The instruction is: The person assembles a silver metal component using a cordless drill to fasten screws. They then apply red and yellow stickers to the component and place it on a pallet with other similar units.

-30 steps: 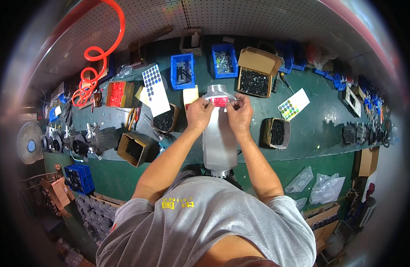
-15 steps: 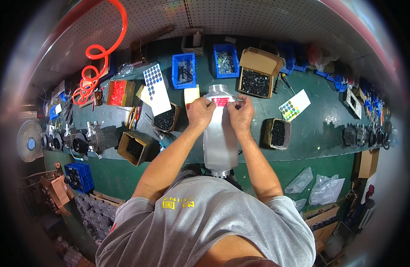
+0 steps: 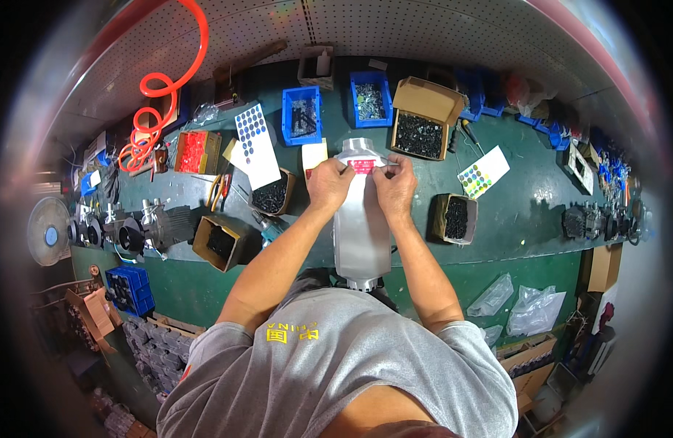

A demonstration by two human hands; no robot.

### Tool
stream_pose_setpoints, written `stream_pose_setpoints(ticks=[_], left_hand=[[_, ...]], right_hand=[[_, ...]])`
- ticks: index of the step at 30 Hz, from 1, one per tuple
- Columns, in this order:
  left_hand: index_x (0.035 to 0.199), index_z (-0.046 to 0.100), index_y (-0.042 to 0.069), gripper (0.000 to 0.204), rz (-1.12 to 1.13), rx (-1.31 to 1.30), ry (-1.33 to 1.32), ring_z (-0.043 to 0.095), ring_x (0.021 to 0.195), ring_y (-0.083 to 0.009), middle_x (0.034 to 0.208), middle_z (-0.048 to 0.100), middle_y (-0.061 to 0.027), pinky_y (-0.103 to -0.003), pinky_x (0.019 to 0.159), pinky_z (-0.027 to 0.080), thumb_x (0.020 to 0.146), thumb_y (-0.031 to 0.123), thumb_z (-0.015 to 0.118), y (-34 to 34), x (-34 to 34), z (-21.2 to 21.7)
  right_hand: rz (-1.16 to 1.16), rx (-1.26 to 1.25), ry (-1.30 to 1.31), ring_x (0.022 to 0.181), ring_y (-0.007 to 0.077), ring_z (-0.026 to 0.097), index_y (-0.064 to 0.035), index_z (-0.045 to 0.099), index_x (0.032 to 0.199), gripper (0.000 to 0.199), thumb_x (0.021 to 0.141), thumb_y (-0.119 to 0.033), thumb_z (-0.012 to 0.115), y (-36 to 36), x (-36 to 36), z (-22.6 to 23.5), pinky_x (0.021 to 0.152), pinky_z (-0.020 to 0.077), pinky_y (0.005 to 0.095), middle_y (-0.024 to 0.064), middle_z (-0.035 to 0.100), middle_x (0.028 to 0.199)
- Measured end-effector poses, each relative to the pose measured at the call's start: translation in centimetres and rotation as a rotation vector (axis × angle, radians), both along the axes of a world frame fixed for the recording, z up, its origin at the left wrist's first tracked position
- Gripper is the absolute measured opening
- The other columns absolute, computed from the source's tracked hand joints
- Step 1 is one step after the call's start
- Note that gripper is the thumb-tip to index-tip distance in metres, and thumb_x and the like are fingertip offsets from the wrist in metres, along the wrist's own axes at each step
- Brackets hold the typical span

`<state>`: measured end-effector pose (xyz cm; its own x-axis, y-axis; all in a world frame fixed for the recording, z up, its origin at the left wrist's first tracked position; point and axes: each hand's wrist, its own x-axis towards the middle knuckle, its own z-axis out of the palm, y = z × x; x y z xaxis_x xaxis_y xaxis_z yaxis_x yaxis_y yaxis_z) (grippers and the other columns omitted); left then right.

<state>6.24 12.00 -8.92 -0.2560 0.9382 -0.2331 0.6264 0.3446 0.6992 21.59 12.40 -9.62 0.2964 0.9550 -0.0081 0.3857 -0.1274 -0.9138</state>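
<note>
A long silver metal housing [image 3: 363,233] lies in front of me, its near end at the bench edge by my body. Near its far end is a small red label [image 3: 361,166], flat against the metal or just above it; I cannot tell which. My left hand [image 3: 329,185] has its fingers closed at the label's left edge. At the right edge, my right hand [image 3: 396,187] pinches with thumb and forefinger. Both hands rest close over the housing's sides. Just beyond my left hand lies a yellowish paper pad [image 3: 314,153], partly covered.
Open boxes of black parts [image 3: 456,219] stand on both sides. Blue bins [image 3: 301,117] of small hardware and a carton of black pieces [image 3: 418,136] sit farther back. Sticker sheets [image 3: 256,146] lie left and right. A coiled orange hose [image 3: 155,86] hangs at the left.
</note>
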Motion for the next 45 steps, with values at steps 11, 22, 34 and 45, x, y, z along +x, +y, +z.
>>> stream_pose_setpoints(ticks=[11, 22, 34, 45], left_hand=[[0.076, 0.068, 0.003, 0.031, 0.04, -0.002, 0.004, 0.069, 0.07, -0.0299, 0.073, 0.07, -0.0137, -0.042, 0.066, 0.054, 0.078, 0.032, 0.078, 0.0, 0.2, 0.2], [0.069, 0.056, 0.003, 0.047, 0.033, 0.139, 0.117, 0.064, 0.064, -0.031, 0.067, 0.064, -0.0128, -0.043, 0.061, 0.049, 0.078, 0.041, 0.081, 0.1, 0.5, 1.4], [0.076, 0.065, -0.003, 0.025, -0.07, -0.207, -0.218, 0.066, 0.067, -0.024, 0.072, 0.066, -0.0163, -0.037, 0.064, 0.052, 0.077, 0.021, 0.073, -23.1, -5.8, -6.4], [0.147, 0.045, 0.004, 0.083, -0.134, -0.833, -1.165, 0.047, 0.132, -0.0216, 0.144, 0.052, -0.0085, -0.04, 0.108, 0.039, 0.084, 0.045, 0.08, -24.7, -0.5, -7.8]], right_hand=[[0.042, 0.003, -0.119, 0.07, 0.021, 0.064, -0.0003, 0.058, 0.108, 0.04, 0.075, -0.006, 0.08, 0.3, -0.1, 0.6, 0.067, 0.0522, 0.0357, 0.0081, 0.066, 0.078], [0.09, 0.231, 0.032, 0.079, 0.0207, 0.06, 0.0021, 0.063, 0.107, 0.031, 0.082, -0.013, 0.073, 3.0, 1.6, -3.6, 0.072, 0.0502, 0.0331, 0.0109, 0.063, 0.088], [0.484, -0.347, 0.562, 0.114, 0.0185, 0.063, -0.0045, 0.07, 0.12, 0.032, 0.101, -0.026, 0.055, 9.9, 4.3, -6.4, 0.097, 0.0443, 0.0338, 0.0071, 0.071, 0.12], [0.56, -0.394, 0.582, 0.109, 0.0177, 0.064, -0.0014, 0.074, 0.113, 0.026, 0.097, -0.017, 0.06, 11.2, 3.9, -6.9, 0.101, 0.0445, 0.029, 0.0076, 0.073, 0.111]])
